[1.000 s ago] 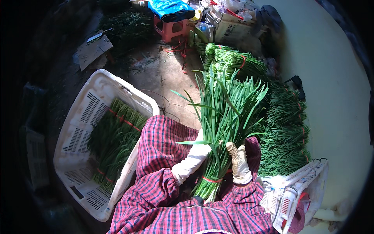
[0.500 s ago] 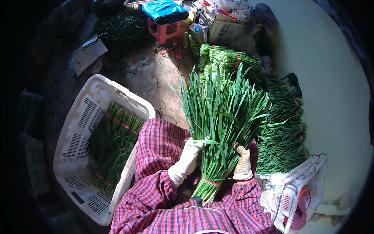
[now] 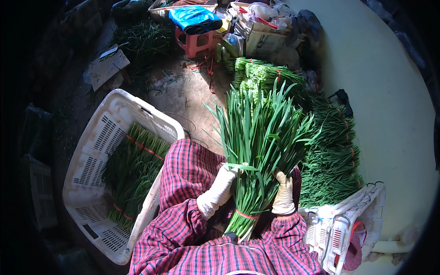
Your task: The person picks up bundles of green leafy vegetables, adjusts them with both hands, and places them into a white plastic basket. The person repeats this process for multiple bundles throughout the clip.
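Note:
A large bunch of garlic chives (image 3: 261,151) stands upright in front of me, its flat green leaves fanned out at the top. A red band (image 3: 246,214) ties it near the pale stem ends, which point down toward my lap. My left hand (image 3: 222,187), in a whitish glove, grips the bunch from the left above the band. One leaf lies bent across its fingertips. On the opposite side my right hand (image 3: 283,191), gloved and stained at the fingers, holds the bunch at about the same height. Leaves hide part of the fingers of both hands.
At left, a white plastic crate (image 3: 123,94) holds banded chives (image 3: 137,174). More tied bunches (image 3: 332,156) are stacked along the pale wall at right. A white crate (image 3: 339,233) sits near my right elbow. Farther off are a red stool (image 3: 195,43) and a small board (image 3: 107,68).
The bunch's leaf tips have shifted slightly to the right and lower, and some outer leaves have moved. Both hands keep their hold in almost the same place.

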Action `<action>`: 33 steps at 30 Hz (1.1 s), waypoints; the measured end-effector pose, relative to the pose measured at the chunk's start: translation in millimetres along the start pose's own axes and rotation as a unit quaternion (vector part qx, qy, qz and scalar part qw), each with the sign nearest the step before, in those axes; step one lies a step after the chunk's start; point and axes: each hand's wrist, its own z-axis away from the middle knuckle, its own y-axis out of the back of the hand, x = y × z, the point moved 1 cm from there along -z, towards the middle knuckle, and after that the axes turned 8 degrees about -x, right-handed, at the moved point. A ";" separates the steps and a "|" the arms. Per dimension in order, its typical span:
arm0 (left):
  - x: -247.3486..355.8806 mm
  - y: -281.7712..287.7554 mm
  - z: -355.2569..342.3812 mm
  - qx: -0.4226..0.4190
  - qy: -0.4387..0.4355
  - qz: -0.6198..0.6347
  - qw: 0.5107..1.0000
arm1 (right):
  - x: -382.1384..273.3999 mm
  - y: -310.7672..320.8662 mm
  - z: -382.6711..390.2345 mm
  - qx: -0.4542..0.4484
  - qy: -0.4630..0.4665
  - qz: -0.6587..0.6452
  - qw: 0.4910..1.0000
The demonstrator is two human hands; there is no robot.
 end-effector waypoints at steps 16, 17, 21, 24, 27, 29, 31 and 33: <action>1.2 -5.8 1.0 0.031 0.003 -0.019 0.999 | -22.3 -44.6 -9.5 0.082 0.143 0.328 0.930; 0.0 -5.0 0.1 0.021 -0.002 -0.011 1.000 | -21.5 -50.6 -9.3 0.132 0.162 0.385 0.899; -3.9 -2.4 -4.3 0.025 0.033 -0.060 0.997 | -55.1 -68.7 -12.4 0.078 0.335 0.598 0.724; -6.1 -5.5 -7.3 0.018 0.016 -0.066 0.998 | -84.1 -82.9 -32.4 -0.007 0.388 0.662 0.642; -6.0 -9.1 -7.4 0.021 0.019 -0.064 0.998 | -98.3 -96.9 -59.5 -0.045 0.363 0.728 0.580; -4.9 -9.9 -6.7 0.022 0.006 -0.076 0.997 | -100.3 -103.0 -77.2 -0.083 0.354 0.745 0.559; -4.7 -8.6 -6.8 0.021 0.024 -0.067 0.997 | -98.1 -105.0 -92.0 -0.093 0.357 0.742 0.560; -5.8 -6.3 -7.3 0.007 0.012 -0.053 0.999 | -101.3 -100.2 -105.0 -0.091 0.328 0.668 0.662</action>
